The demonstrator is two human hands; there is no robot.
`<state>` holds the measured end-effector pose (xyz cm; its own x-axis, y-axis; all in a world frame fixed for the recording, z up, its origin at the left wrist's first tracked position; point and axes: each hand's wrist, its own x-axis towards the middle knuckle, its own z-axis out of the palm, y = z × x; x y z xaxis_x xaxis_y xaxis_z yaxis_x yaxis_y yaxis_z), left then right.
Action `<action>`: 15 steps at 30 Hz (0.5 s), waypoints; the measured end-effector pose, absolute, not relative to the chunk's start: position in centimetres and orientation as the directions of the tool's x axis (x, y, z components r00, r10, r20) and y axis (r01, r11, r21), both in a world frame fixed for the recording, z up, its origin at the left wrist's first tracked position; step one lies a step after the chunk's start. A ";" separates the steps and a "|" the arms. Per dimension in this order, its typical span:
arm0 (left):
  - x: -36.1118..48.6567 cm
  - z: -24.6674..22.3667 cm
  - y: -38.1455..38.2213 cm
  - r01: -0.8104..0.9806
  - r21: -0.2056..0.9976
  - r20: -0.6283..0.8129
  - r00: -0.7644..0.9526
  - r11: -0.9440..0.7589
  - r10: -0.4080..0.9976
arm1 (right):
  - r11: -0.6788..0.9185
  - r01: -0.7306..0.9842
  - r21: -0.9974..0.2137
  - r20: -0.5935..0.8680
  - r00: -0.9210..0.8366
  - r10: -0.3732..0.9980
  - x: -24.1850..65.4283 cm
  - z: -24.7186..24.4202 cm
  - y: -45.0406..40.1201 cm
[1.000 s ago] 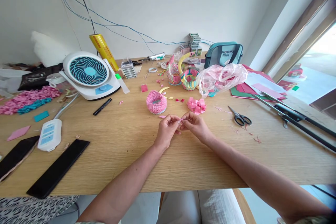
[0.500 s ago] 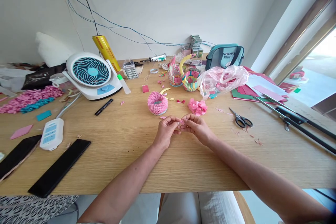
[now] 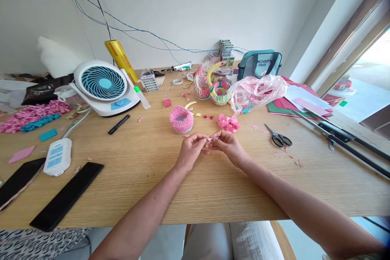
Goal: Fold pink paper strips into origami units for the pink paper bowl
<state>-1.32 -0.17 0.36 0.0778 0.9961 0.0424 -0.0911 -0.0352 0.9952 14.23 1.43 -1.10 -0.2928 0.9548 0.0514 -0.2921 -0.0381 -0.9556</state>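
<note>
Between the fingertips of both my hands is a small pink piece of paper [image 3: 209, 139], partly hidden by the fingers. My left hand [image 3: 192, 148] pinches its left end and my right hand [image 3: 227, 144] pinches the right end, a little above the wooden table. Just beyond my left hand sits a round pink folded-paper basket [image 3: 181, 119]. Past my right hand lies a loose heap of pink paper pieces [image 3: 228, 123]. Yellow curved paper [image 3: 190, 105] and small red scraps rest behind the basket.
Black scissors [image 3: 278, 136] lie to the right among paper slivers. Two multicoloured folded-paper swans [image 3: 219, 93] stand farther back beside a plastic bag [image 3: 256, 92]. On the left are a white fan [image 3: 103, 85], a marker [image 3: 118, 124], a power strip [image 3: 57, 157] and a black slab [image 3: 67, 196].
The pink paper between my fingers has turned and now looks like a thin pointed strip. Both hands stay together in nearly the same place. The whole view has shifted slightly.
</note>
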 end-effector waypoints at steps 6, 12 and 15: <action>-1.5 -0.6 0.3 -0.040 0.995 0.097 0.060 -0.095 0.993 | -0.048 -0.307 -0.950 0.040 -0.275 0.961 14.1 -1.3 1.5; -1.4 -0.6 0.2 0.108 0.975 0.198 -0.022 -0.194 0.980 | -0.069 -0.307 -0.949 0.015 -0.262 0.965 13.9 -1.3 1.6; -1.2 -0.7 0.0 0.187 0.949 0.269 -0.063 -0.253 0.961 | -0.055 -0.287 -0.956 0.019 -0.248 0.969 13.9 -1.3 1.6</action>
<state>-1.18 -0.02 -0.70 -0.0626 0.9611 0.2689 0.1873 -0.2533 0.9491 13.89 1.64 -1.26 -0.2483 0.9685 0.0186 -0.2866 -0.0551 -0.9565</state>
